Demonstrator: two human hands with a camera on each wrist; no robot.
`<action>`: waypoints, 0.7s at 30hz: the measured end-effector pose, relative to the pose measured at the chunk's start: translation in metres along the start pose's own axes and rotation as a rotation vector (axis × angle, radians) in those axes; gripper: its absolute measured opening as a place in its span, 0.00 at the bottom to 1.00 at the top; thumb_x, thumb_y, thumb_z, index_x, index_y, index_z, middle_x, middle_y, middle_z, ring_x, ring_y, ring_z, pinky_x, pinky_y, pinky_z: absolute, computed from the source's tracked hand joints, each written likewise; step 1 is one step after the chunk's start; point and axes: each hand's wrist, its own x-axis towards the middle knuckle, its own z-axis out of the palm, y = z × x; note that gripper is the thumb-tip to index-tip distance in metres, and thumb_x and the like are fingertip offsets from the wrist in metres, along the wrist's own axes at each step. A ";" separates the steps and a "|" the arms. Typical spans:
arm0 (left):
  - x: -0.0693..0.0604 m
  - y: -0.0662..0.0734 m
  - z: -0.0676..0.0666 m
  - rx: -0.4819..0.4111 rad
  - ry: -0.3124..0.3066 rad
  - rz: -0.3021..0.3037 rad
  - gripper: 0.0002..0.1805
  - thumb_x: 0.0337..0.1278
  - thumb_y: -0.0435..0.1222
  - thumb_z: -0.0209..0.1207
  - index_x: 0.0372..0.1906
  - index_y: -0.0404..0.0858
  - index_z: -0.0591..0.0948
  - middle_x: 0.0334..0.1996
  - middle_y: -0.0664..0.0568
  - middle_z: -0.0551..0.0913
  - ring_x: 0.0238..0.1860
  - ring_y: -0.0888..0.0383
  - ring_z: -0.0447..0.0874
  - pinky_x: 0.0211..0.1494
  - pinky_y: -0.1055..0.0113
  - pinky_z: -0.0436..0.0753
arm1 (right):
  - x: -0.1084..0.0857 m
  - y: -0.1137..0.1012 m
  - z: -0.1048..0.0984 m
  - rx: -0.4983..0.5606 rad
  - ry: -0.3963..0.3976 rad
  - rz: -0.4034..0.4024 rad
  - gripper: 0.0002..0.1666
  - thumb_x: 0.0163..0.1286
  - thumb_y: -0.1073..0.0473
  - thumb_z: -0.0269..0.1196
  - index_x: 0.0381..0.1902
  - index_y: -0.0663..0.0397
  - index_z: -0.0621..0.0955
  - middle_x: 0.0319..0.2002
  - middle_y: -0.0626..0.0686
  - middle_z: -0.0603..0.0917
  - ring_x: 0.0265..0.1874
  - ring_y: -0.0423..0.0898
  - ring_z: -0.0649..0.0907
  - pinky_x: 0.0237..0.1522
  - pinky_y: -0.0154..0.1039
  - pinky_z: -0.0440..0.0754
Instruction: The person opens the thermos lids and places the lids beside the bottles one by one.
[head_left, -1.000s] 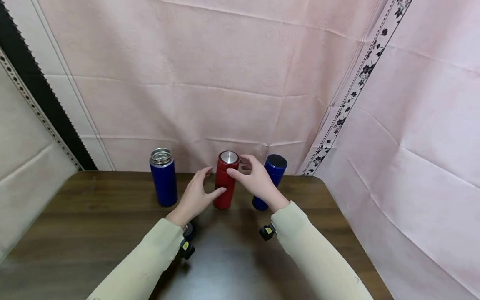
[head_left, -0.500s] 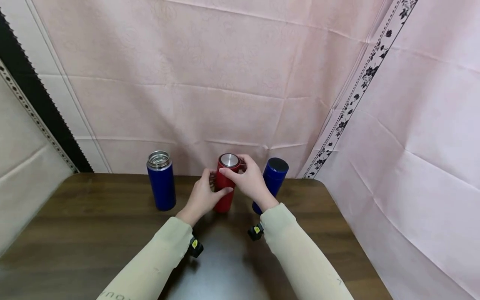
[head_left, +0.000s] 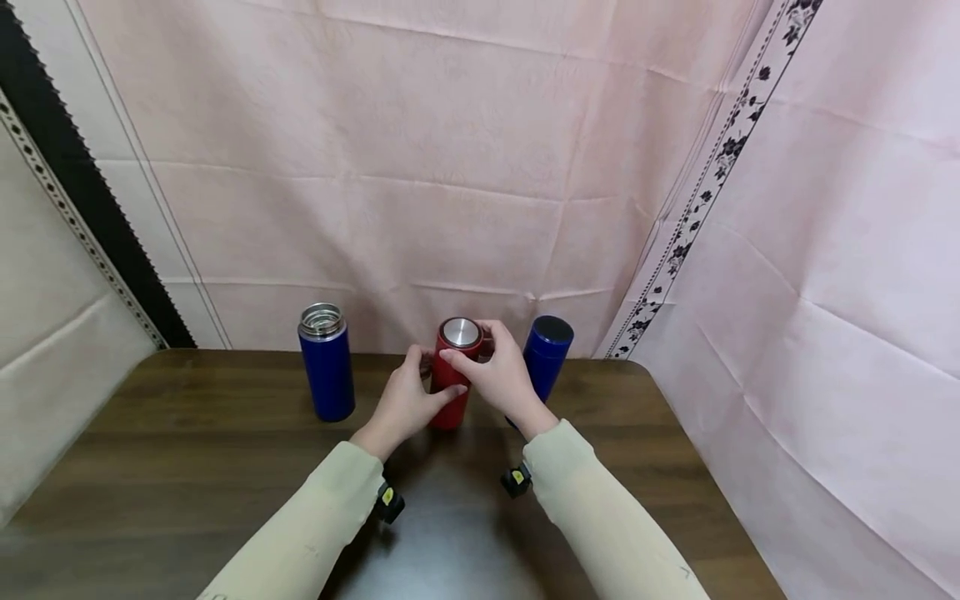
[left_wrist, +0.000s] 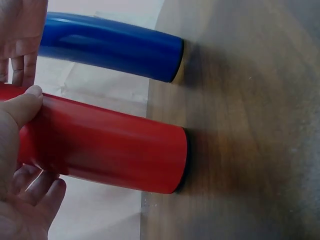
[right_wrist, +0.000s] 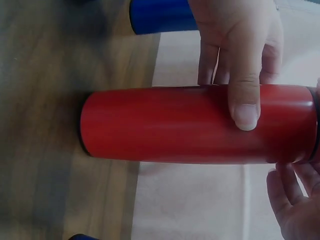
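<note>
A red thermos flask (head_left: 447,414) with a steel-topped lid (head_left: 461,332) stands upright on the table, between both hands. My left hand (head_left: 403,402) grips its body, thumb on the near side and fingers behind. Higher up, my right hand (head_left: 504,377) holds the flask around the lid, its thumb across the front. In the left wrist view the lower body of the red flask (left_wrist: 115,145) shows bare down to its dark base. Some fingertips are hidden behind the flask in the head view.
To the left stands a blue flask (head_left: 327,379) without a lid, its steel mouth showing. Close behind my right hand is a blue flask (head_left: 545,360) with a black top. The wooden table (head_left: 187,467) ends at a pink cloth (head_left: 450,167).
Both hands have closed in on the red flask: the left now grips the body and the right the lid end. A round black thing by the left wrist is now out of sight.
</note>
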 end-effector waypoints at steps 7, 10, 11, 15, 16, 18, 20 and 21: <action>-0.012 0.009 0.001 0.013 -0.024 0.018 0.37 0.46 0.47 0.73 0.59 0.47 0.66 0.58 0.51 0.74 0.60 0.52 0.73 0.61 0.52 0.73 | -0.019 -0.004 -0.010 -0.012 0.011 -0.013 0.37 0.52 0.33 0.70 0.56 0.40 0.74 0.47 0.43 0.79 0.44 0.42 0.81 0.47 0.40 0.82; -0.020 0.012 0.000 0.040 -0.033 0.025 0.38 0.45 0.47 0.73 0.60 0.49 0.67 0.56 0.54 0.75 0.58 0.54 0.75 0.59 0.52 0.76 | -0.028 -0.004 -0.015 -0.001 0.012 -0.029 0.36 0.52 0.33 0.71 0.55 0.40 0.75 0.46 0.43 0.80 0.43 0.42 0.81 0.46 0.41 0.82; -0.023 0.014 -0.001 0.045 -0.036 0.033 0.38 0.45 0.47 0.74 0.60 0.49 0.67 0.55 0.55 0.75 0.57 0.55 0.75 0.58 0.52 0.77 | -0.031 -0.004 -0.017 0.011 0.008 -0.036 0.35 0.52 0.34 0.71 0.55 0.40 0.75 0.46 0.44 0.80 0.43 0.43 0.81 0.46 0.41 0.82; -0.032 0.025 -0.002 0.051 -0.030 0.087 0.36 0.44 0.47 0.74 0.59 0.51 0.69 0.51 0.59 0.75 0.52 0.59 0.76 0.56 0.54 0.78 | -0.047 -0.026 -0.034 0.060 -0.010 -0.049 0.31 0.57 0.44 0.72 0.56 0.47 0.76 0.46 0.48 0.81 0.44 0.47 0.80 0.46 0.46 0.81; -0.034 0.028 -0.002 0.053 -0.025 0.104 0.36 0.44 0.47 0.74 0.59 0.50 0.69 0.50 0.60 0.75 0.51 0.59 0.76 0.56 0.54 0.79 | -0.051 -0.034 -0.038 0.066 -0.014 -0.049 0.30 0.58 0.47 0.72 0.56 0.49 0.76 0.46 0.49 0.81 0.44 0.48 0.80 0.46 0.47 0.80; -0.039 0.034 -0.002 0.064 -0.017 0.130 0.35 0.44 0.48 0.73 0.59 0.50 0.69 0.49 0.60 0.75 0.50 0.60 0.76 0.54 0.55 0.80 | -0.060 -0.050 -0.045 0.066 -0.022 -0.044 0.29 0.60 0.52 0.71 0.57 0.52 0.75 0.46 0.50 0.81 0.44 0.50 0.79 0.46 0.49 0.80; -0.045 0.039 -0.002 0.079 -0.021 0.143 0.36 0.45 0.50 0.72 0.59 0.49 0.69 0.49 0.61 0.74 0.49 0.61 0.76 0.52 0.57 0.81 | -0.067 -0.060 -0.050 0.069 -0.035 -0.047 0.28 0.61 0.54 0.70 0.57 0.54 0.75 0.46 0.50 0.81 0.44 0.50 0.80 0.47 0.49 0.80; -0.048 0.041 -0.003 0.083 -0.029 0.146 0.36 0.45 0.51 0.72 0.60 0.49 0.69 0.49 0.61 0.74 0.49 0.60 0.76 0.50 0.57 0.82 | -0.069 -0.061 -0.051 0.074 -0.039 -0.048 0.27 0.61 0.55 0.70 0.57 0.54 0.75 0.46 0.50 0.81 0.44 0.50 0.80 0.48 0.48 0.80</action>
